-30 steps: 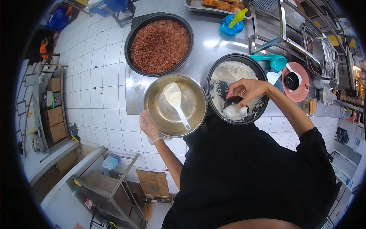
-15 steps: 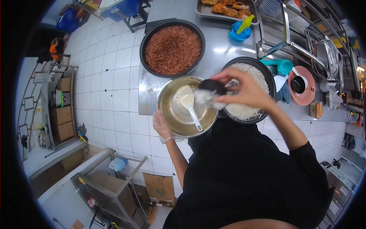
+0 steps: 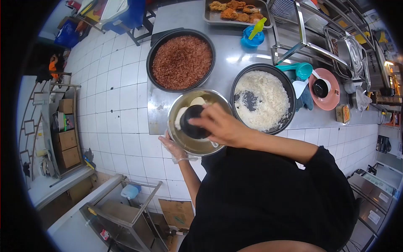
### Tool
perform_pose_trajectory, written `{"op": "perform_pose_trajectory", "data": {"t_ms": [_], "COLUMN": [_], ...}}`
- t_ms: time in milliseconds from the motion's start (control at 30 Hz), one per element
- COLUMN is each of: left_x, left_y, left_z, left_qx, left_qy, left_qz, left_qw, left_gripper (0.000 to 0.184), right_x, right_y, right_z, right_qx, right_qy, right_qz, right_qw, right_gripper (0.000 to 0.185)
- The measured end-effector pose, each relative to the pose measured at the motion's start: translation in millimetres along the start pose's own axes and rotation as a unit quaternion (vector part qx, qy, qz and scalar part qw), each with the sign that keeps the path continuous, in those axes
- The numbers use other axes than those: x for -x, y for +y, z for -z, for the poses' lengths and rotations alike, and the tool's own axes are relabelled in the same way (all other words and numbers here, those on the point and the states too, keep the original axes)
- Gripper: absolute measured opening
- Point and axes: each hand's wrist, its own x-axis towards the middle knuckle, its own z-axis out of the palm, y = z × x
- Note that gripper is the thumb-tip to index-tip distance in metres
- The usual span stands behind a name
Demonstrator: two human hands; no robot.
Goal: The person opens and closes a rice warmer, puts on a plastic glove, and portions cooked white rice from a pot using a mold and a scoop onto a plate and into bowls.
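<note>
My left hand [image 3: 172,148], in a clear plastic glove, grips the near left rim of a steel mixing bowl [image 3: 172,122]. Over that bowl, my right hand [image 3: 220,126] is closed on a small black bowl [image 3: 195,122] tipped with its mouth turned down and away. White rice [image 3: 179,117] shows at the black bowl's left edge. A white rice paddle [image 3: 197,101] lies in the steel bowl, mostly covered by the black bowl and my hand. To the right stands a dark round pan of white rice [image 3: 268,96], with a scooped hollow on its left side.
A dark pan of reddish-brown rice [image 3: 182,61] stands behind the steel bowl. At the back are a tray of fried chicken [image 3: 239,16] and a blue container [image 3: 252,38] with a green-handled tool. A teal ladle [image 3: 303,70], pink plate [image 3: 329,98] and metal rack [image 3: 302,25] stand right.
My right hand has moved left with the black bowl, from beside the rice pan to over the steel bowl, and turned it downward. My left hand keeps its grip on the rim.
</note>
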Motion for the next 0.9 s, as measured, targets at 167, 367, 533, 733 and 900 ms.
{"op": "perform_pose_trajectory", "data": {"t_ms": [167,367,533,733,900], "left_x": [-3.0,-11.0,-6.8,0.4,-8.4], "left_y": [-5.8,-13.2,-6.7,0.7,-7.7], "left_z": [5.9,15.5,12.3,1.4,8.8], "left_qx": [-0.096,-0.226,-0.311,-0.233,-0.296], "left_qy": [-0.006,0.016,0.003,0.024,0.034], "left_qz": [-0.068,-0.127,-0.167,-0.117,-0.13], "left_qw": [0.993,0.966,0.936,0.965,0.946], "left_gripper": [0.058,0.05,0.046,0.049,0.047], "right_x": [42.9,87.9,88.9,92.4,84.4], "right_y": [9.8,77.8,90.6,103.7,109.4], "right_z": [97.2,96.5,83.6,87.2,87.6], "right_qx": [0.093,0.306,0.319,0.336,0.32], "right_qy": [0.131,0.141,0.162,0.134,0.099], "right_qz": [-0.14,-0.251,-0.254,-0.233,-0.251], "right_qw": [0.977,0.907,0.898,0.903,0.908], "right_gripper": [0.086,0.082,0.083,0.085,0.082]}}
